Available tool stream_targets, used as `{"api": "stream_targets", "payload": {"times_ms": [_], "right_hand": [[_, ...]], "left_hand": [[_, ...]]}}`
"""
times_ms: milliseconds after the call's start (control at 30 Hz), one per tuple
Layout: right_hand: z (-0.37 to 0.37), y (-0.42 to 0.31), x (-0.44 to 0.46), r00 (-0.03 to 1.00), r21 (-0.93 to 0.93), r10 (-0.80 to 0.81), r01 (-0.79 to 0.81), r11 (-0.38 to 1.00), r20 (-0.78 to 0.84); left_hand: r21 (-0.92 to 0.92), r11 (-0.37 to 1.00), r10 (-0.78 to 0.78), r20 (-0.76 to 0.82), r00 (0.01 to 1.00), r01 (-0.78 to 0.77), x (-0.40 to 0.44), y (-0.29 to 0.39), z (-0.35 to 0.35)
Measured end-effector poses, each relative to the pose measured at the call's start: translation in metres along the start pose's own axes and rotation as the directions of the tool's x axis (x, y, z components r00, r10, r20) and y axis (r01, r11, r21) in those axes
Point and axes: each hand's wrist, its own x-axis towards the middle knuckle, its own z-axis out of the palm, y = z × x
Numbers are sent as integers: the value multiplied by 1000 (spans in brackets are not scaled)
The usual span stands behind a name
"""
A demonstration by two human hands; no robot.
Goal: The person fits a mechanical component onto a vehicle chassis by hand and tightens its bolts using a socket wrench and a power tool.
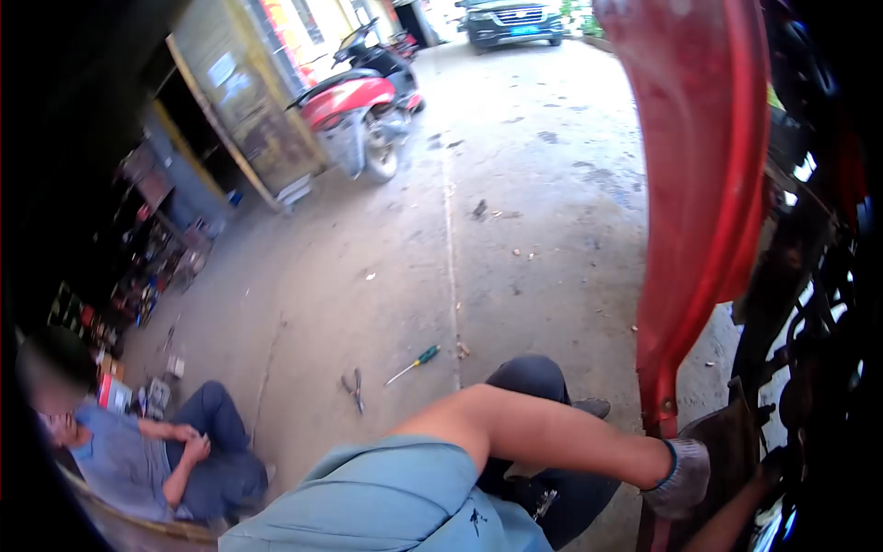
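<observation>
My left hand (679, 478), in a greyish knit glove, is at the lower right with its fingers curled in. It rests against a dark brownish plate (722, 446), just below the lower end of a tall red panel (681, 212). What the fingers close on is hidden. My right forearm comes up from the bottom right corner, and my right hand (769, 471) is in deep shadow beside the dark machine frame (796, 359). Its fingers cannot be made out.
On the concrete floor lie a green-handled screwdriver (414, 364) and pliers (353, 390). A person (152, 460) sits at the lower left, hands together. Behind are a red scooter (359, 106), a parked car (513, 22) and cluttered parts (147, 285) along the left wall.
</observation>
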Motion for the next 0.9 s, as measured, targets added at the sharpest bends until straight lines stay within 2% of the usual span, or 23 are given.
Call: {"api": "stream_targets", "payload": {"times_ms": [100,167,267,400,500,533,567,633,900], "right_hand": [[1,-11,6,1000,2,-8,8,1000,10],[-3,-20,5,1000,6,-9,9,1000,16],[-5,-16,2,1000,1,-5,5,1000,24],[-4,-18,2,999,2,-20,20,1000,44],[-7,-16,10,999,-11,-21,22,1000,26],[-8,-18,9,999,-12,-23,24,1000,32],[-7,-19,8,999,-9,-26,27,1000,32],[-7,-19,6,999,-7,-30,30,1000,42],[-9,-26,5,998,2,-24,24,1000,55]], "left_hand": [[19,999,-51,0,999,51,6,-2,3],[170,983,64,17,998,-66,7,-3,5],[88,996,-21,21,1000,19,-3,6,-5],[67,997,20,52,998,-23,1,0,-4],[55,998,32,-17,999,-31,5,-4,2],[31,1000,1,90,996,-3,-21,9,-36],[22,1000,3,91,996,-5,-19,7,-32],[77,994,67,81,994,-74,-13,5,-25],[120,991,49,45,998,-54,-12,5,-21]]}}
